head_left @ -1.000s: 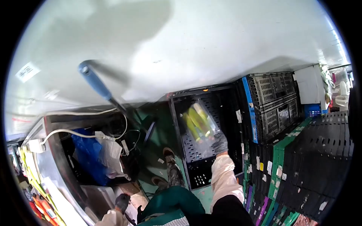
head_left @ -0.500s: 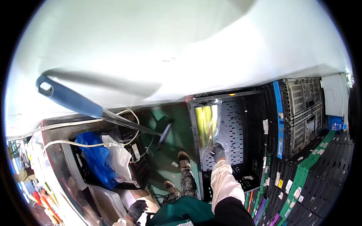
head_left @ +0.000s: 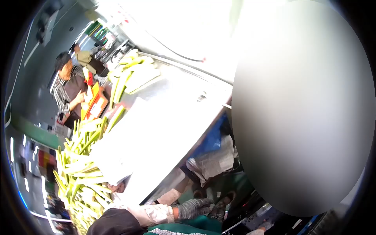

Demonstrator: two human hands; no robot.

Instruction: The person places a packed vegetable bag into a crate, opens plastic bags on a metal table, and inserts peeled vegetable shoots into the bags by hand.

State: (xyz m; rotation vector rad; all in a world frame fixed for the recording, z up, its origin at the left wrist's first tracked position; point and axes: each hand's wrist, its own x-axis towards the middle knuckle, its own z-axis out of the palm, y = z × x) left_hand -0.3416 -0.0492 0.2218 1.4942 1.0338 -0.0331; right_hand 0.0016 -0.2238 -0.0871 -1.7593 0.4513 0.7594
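Left hand (head_left: 194,208) nearest, grey-gloved, out across the front of the green apron (head_left: 188,228); fingers together, lightly curled, nothing visible in the grip. Half a second ago it hung lower, off to the left.

Right hand (head_left: 266,226) at the bottom of view, small and blurred, over the dark crate (head_left: 254,220); cannot tell whether its grip is clenched or released. Chief change: the clear packet of stalks it had down in the crate is out of sight, so whether set down or still held stays unsettled.

View has swung from crate and wall to the table (head_left: 168,117). Blue bag (head_left: 211,140) and white bag (head_left: 217,158) sit below its near edge. Loose yellow-green stalks (head_left: 80,176) heap along the opposite edge; more stalks (head_left: 131,76) lie toward the wall-side corner.

Across that edge, newly in view: a co-worker (head_left: 72,88) beside an orange box (head_left: 96,106); another person (head_left: 84,58) farther back. Grey oval (head_left: 305,109) hides the right side.
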